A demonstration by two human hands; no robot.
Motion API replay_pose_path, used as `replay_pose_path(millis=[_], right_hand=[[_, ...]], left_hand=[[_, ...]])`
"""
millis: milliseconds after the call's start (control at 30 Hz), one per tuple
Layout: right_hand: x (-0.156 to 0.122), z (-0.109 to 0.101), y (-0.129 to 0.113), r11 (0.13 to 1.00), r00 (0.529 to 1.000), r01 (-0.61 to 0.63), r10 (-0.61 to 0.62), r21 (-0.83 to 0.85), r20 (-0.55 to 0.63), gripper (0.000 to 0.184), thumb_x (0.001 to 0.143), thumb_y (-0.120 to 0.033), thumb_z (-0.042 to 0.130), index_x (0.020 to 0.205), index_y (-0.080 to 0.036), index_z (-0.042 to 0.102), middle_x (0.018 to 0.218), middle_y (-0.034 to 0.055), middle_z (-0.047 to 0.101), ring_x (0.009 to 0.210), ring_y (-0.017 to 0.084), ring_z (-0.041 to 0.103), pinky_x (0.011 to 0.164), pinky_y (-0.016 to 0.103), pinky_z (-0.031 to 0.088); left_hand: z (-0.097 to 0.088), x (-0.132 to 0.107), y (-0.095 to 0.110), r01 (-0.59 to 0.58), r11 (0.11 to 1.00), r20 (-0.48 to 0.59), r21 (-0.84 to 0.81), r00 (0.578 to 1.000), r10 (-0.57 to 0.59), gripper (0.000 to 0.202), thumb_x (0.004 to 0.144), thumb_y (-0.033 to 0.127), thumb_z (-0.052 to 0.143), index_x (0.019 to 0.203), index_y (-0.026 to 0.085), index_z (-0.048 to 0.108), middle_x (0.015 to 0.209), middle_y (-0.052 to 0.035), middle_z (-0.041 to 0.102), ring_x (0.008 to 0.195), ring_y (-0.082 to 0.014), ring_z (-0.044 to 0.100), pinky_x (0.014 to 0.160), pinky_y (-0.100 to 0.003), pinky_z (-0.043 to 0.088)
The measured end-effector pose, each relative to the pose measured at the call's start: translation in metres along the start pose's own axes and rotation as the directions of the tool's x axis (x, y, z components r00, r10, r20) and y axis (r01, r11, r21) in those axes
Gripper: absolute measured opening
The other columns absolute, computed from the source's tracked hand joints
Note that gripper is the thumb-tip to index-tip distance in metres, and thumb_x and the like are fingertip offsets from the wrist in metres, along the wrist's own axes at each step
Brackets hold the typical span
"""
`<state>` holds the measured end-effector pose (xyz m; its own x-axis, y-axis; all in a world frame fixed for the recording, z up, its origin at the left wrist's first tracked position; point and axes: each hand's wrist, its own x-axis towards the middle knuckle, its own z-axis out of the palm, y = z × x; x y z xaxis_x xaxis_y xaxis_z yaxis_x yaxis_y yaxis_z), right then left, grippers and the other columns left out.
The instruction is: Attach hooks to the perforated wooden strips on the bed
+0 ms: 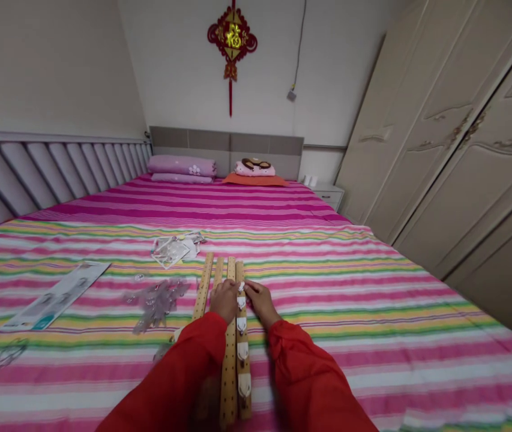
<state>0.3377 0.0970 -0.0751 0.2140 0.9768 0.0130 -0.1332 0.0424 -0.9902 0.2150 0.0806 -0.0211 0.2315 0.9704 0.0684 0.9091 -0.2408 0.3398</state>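
Several light wooden strips lie lengthwise on the bed, dotted with small dark holes. Along the rightmost strip [239, 348] sits a row of white hooks, the nearest large hook [244, 384] among them. At its far end, my left hand [224, 300] and my right hand [259, 301] close in from either side on a small white hook [241, 288], fingertips pinched around it. Beneath my left hand runs a bare holed strip [228, 372]. Another strip [202, 285] lies further left, partly covered by my red sleeve.
Left of the strips lie crumpled clear plastic wrappers [161, 303], small packets [172, 249], a long flat package [57, 297] and a thin looped item [7, 354]. The striped bedspread [373, 360] spreads beneath. Folded bedding [182, 165] rests by the headboard; a wardrobe [454, 144] stands right.
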Motion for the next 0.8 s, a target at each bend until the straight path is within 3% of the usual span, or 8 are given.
replay_pose_path(millis=[67, 167, 300, 433, 533, 633, 800], right_hand=[[-0.006, -0.002, -0.001, 0.996, 0.999, -0.037, 0.039, 0.083, -0.019, 0.045, 0.061, -0.042, 0.068, 0.096, -0.014, 0.069, 0.050, -0.0044, 0.058, 0.040, 0.011, 0.048, 0.044, 0.025, 0.041], [-0.019, -0.006, 0.000, 0.983, 0.994, -0.078, 0.089, 0.168, -0.059, 0.040, 0.057, -0.039, 0.070, 0.088, -0.014, 0.067, 0.049, -0.0056, 0.056, 0.042, 0.011, 0.050, 0.046, 0.025, 0.042], [-0.048, -0.015, 0.004, 0.979, 0.988, -0.101, 0.119, 0.175, -0.095, 0.031, 0.055, -0.036, 0.070, 0.077, -0.015, 0.064, 0.051, -0.0051, 0.058, 0.046, 0.012, 0.053, 0.049, 0.025, 0.043], [-0.086, -0.024, 0.003, 0.975, 0.984, -0.126, 0.146, 0.184, -0.102, 0.027, 0.056, -0.031, 0.069, 0.077, -0.015, 0.065, 0.052, -0.0040, 0.060, 0.047, 0.012, 0.053, 0.051, 0.025, 0.043], [-0.111, -0.027, -0.001, 0.973, 0.984, -0.132, 0.152, 0.190, -0.097, 0.026, 0.056, -0.030, 0.069, 0.076, -0.015, 0.066, 0.052, -0.0037, 0.060, 0.046, 0.012, 0.052, 0.049, 0.025, 0.041], [-0.126, -0.027, -0.004, 0.969, 0.984, -0.134, 0.155, 0.206, -0.092, 0.027, 0.055, -0.031, 0.071, 0.077, -0.016, 0.067, 0.056, -0.0023, 0.063, 0.048, 0.012, 0.053, 0.049, 0.025, 0.042], [-0.135, -0.025, -0.010, 0.961, 0.987, -0.131, 0.149, 0.242, -0.059, 0.033, 0.057, -0.033, 0.072, 0.086, -0.017, 0.071, 0.071, 0.0021, 0.070, 0.058, 0.015, 0.058, 0.055, 0.027, 0.045]], left_hand=[[-0.007, 0.002, -0.003, 0.009, 0.991, 0.003, -0.132, 1.000, -0.009, 0.048, 0.082, 0.009, 0.039, 0.127, 0.020, 0.054, 0.123, -0.0111, 0.056, 0.113, -0.0234, 0.051, 0.095, -0.037, 0.038], [-0.015, -0.008, -0.008, 0.029, 0.914, -0.063, -0.404, 0.996, -0.059, 0.047, 0.082, 0.008, 0.037, 0.127, 0.012, 0.052, 0.119, -0.0134, 0.060, 0.110, -0.0192, 0.055, 0.096, -0.032, 0.040], [-0.014, -0.055, -0.011, -0.049, 0.804, -0.151, -0.593, 0.987, -0.052, 0.034, 0.081, 0.017, 0.042, 0.106, 0.013, 0.065, 0.107, -0.0111, 0.066, 0.102, -0.0200, 0.061, 0.093, -0.034, 0.045], [-0.004, -0.118, -0.008, -0.196, 0.852, -0.306, -0.485, 0.951, 0.045, 0.033, 0.081, 0.016, 0.039, 0.099, 0.017, 0.067, 0.099, -0.0085, 0.065, 0.099, -0.0208, 0.059, 0.093, -0.038, 0.045], [0.003, -0.148, -0.002, -0.175, 0.926, -0.351, -0.335, 0.935, 0.050, 0.034, 0.081, 0.014, 0.038, 0.096, 0.017, 0.069, 0.102, -0.0100, 0.062, 0.101, -0.0228, 0.056, 0.093, -0.040, 0.044], [0.004, -0.154, 0.006, -0.088, 0.972, -0.322, -0.218, 0.947, 0.014, 0.039, 0.080, 0.011, 0.039, 0.103, 0.022, 0.069, 0.114, -0.0092, 0.059, 0.110, -0.0244, 0.052, 0.096, -0.042, 0.041], [0.000, -0.142, 0.021, 0.039, 0.994, -0.171, -0.102, 0.984, -0.056, 0.045, 0.080, 0.009, 0.040, 0.111, 0.027, 0.066, 0.134, -0.0054, 0.052, 0.127, -0.0253, 0.040, 0.102, -0.043, 0.032]])
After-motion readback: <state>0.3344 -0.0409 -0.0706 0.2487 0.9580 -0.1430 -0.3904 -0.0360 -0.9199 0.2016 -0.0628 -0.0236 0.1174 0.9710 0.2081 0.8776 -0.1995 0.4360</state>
